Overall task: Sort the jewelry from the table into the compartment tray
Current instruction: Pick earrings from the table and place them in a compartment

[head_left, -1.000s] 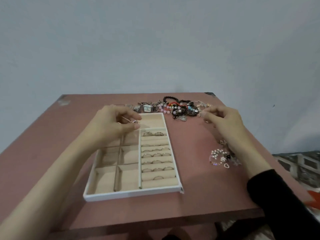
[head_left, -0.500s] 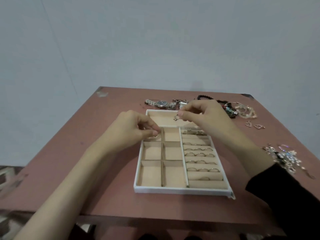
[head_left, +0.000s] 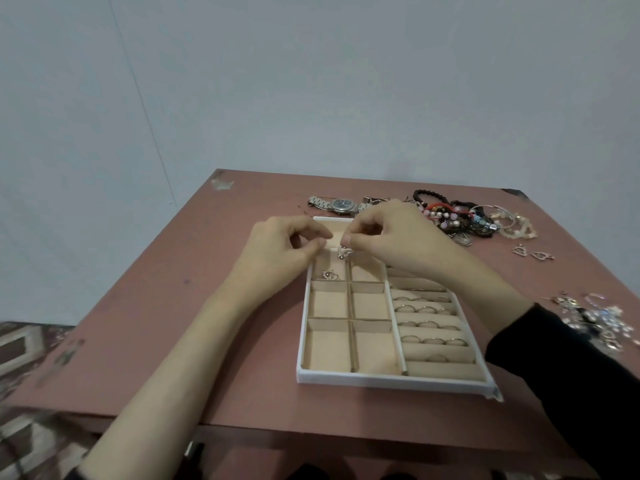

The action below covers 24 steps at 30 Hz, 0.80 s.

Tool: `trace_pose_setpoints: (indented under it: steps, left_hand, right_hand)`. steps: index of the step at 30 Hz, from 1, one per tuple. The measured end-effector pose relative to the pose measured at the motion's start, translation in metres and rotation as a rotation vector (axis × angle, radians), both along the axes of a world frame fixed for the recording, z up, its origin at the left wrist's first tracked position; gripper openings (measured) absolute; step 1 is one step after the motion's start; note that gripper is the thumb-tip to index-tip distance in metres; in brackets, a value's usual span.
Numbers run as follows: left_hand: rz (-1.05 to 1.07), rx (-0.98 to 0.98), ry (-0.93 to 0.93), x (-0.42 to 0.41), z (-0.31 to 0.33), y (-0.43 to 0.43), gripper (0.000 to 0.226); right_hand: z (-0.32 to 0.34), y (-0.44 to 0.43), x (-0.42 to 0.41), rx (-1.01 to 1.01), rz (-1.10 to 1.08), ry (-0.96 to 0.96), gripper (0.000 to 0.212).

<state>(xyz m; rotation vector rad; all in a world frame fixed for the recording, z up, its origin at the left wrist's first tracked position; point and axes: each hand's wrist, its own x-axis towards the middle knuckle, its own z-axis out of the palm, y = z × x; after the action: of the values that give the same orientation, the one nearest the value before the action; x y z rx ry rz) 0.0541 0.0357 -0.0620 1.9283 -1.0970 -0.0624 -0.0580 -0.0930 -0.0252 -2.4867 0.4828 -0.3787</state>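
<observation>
head view: right hand pinches a small silver earring between thumb and forefinger, just above the upper small cells of the compartment tray. left hand fingers are curled, thumb on forefinger; can't tell if they hold anything. risk: an early release could bounce the earring off a divider into the ring rows. vs 0.5 s ago: a silver piece now lies in the upper-left cell.

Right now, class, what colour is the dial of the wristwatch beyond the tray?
Dark blue, on the silver wristwatch; best seen in the head view.
</observation>
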Motion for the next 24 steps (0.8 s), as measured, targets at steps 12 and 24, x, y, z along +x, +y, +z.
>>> trace_pose_setpoints:
  steps: [12, 24]
  left_hand:
    - [0.095, -0.025, -0.101, 0.005, -0.005, 0.002, 0.019]
    - [0.124, -0.056, -0.203, -0.004, -0.002, 0.000, 0.023]
  right_hand:
    - [-0.015, 0.011, 0.019, -0.045, 0.057, 0.098, 0.020]
    - [-0.006, 0.002, -0.002, -0.061, 0.033, 0.019, 0.011]
